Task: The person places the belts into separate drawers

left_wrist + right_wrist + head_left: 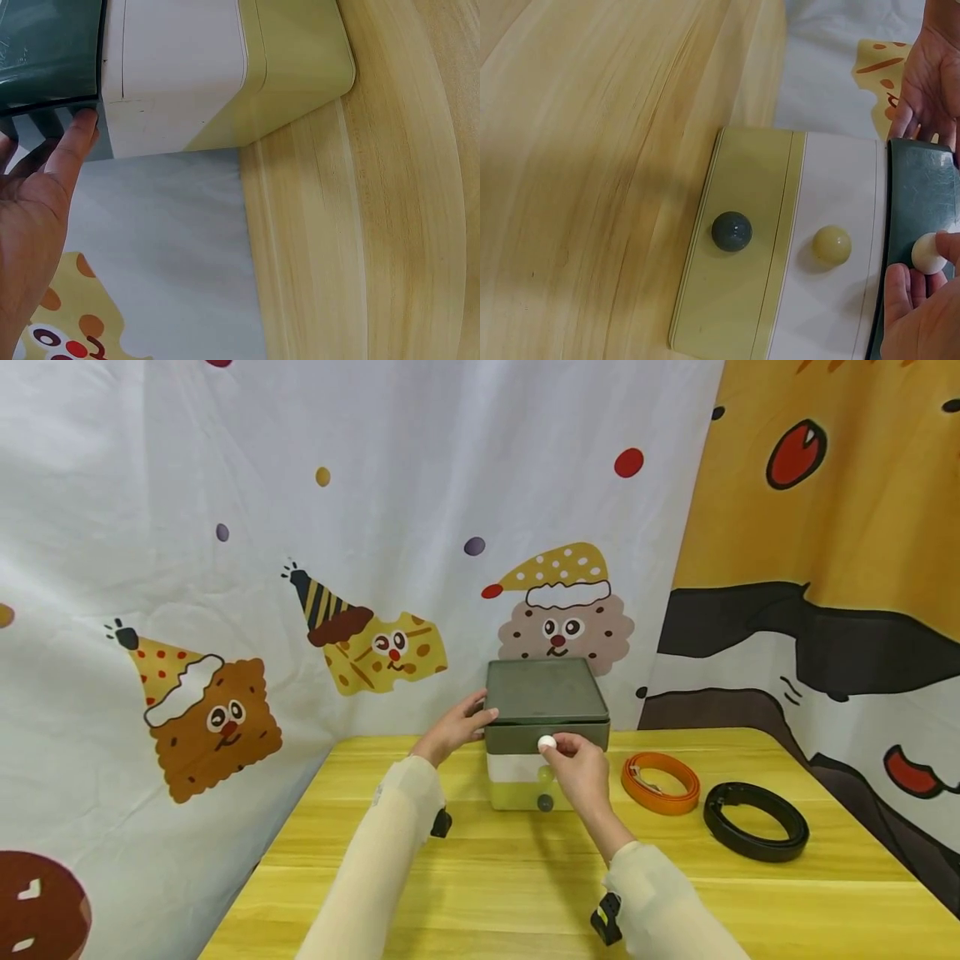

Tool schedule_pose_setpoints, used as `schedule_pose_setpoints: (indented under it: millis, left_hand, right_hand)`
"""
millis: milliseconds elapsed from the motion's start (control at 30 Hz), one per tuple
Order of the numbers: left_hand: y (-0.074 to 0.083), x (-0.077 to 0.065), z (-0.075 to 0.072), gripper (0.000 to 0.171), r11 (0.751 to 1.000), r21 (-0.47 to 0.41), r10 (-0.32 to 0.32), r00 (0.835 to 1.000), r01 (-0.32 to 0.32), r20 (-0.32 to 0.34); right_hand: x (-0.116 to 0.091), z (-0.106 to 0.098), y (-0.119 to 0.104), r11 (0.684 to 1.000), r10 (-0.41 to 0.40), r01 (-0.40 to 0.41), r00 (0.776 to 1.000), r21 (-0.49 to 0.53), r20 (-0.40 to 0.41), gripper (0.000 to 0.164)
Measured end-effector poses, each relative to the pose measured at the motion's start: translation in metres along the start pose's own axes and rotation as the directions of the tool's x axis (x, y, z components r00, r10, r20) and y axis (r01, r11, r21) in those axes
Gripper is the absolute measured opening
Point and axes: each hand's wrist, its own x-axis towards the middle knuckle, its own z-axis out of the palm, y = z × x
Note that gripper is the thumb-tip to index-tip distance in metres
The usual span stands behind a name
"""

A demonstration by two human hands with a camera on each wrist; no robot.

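A small three-tier drawer box [517,767] stands at the back of the table, with a dark green top tier, a white middle and a yellow-green bottom. My left hand [459,725] rests on the left side of the top tier, fingers extended along it in the left wrist view. My right hand [583,772] pinches the white round knob [928,253] on the front of the green drawer [922,187] between thumb and fingers. Below it are a yellow knob [831,245] on the white drawer and a dark grey-green knob [732,231] on the bottom drawer.
Right of the box lie a coiled orange belt [660,783] and a coiled black belt [756,821]. All stand on a yellow wood-grain table [495,893]. A white curtain with cartoon prints [405,460] hangs right behind the table's back edge.
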Motion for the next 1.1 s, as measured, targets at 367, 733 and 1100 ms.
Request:
schedule_pose_setpoints:
  millis: [367, 733, 1100]
  left_hand:
    - [0.001, 0.002, 0.003, 0.075, 1.000, -0.021, 0.000, 1.000, 0.000, 0.006]
    - [0.000, 0.004, 0.003, 0.074, 1.000, -0.032, -0.001, 1.000, 0.001, -0.002]
    - [0.000, 0.000, 0.003, 0.073, 1.000, -0.025, -0.007, 1.000, 0.007, -0.012]
  right_hand:
    - [0.008, -0.001, 0.001, 1.000, 0.011, -0.012, 1.000, -0.017, -0.008, 0.026]
    - [0.008, 0.000, 0.002, 0.998, 0.053, -0.053, 0.999, 0.020, 0.006, 0.029]
    - [-0.002, 0.001, 0.022, 0.997, 0.070, -0.070, 0.997, -0.019, 0.018, 0.027]
